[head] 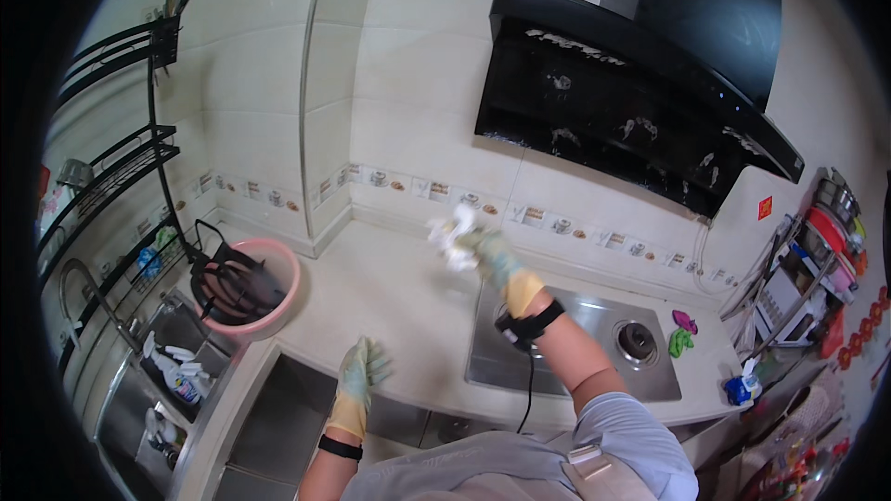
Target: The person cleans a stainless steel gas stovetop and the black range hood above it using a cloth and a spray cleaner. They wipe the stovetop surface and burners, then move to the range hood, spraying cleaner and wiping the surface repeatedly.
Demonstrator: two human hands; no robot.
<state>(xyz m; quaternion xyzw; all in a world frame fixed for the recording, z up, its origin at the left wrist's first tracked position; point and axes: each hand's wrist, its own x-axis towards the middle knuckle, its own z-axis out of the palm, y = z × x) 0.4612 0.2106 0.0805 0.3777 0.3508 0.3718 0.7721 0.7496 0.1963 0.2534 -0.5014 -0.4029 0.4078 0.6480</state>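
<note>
My right hand point(498, 264), in a yellow-green rubber glove, grips a crumpled white cloth or paper wipe point(456, 236) near the tiled wall, above the back of the pale countertop point(397, 278). Slight blur keeps me from telling whether the wipe touches the surface. At the counter's front edge is my left hand point(363, 369), gloved alike, fingers apart and holding nothing. Below and right of my right hand, a stainless steel gas cooktop point(578, 379) is set into the counter; my forearm hides part of it.
A pink basin point(294, 285) holding black grates point(237, 285) stands left, beside the sink point(118, 403) with spray bottles point(177, 376). The black range hood point(592, 97) bears white foam. Green and purple cloths point(682, 334) and a blue wipes pack point(741, 390) lie right.
</note>
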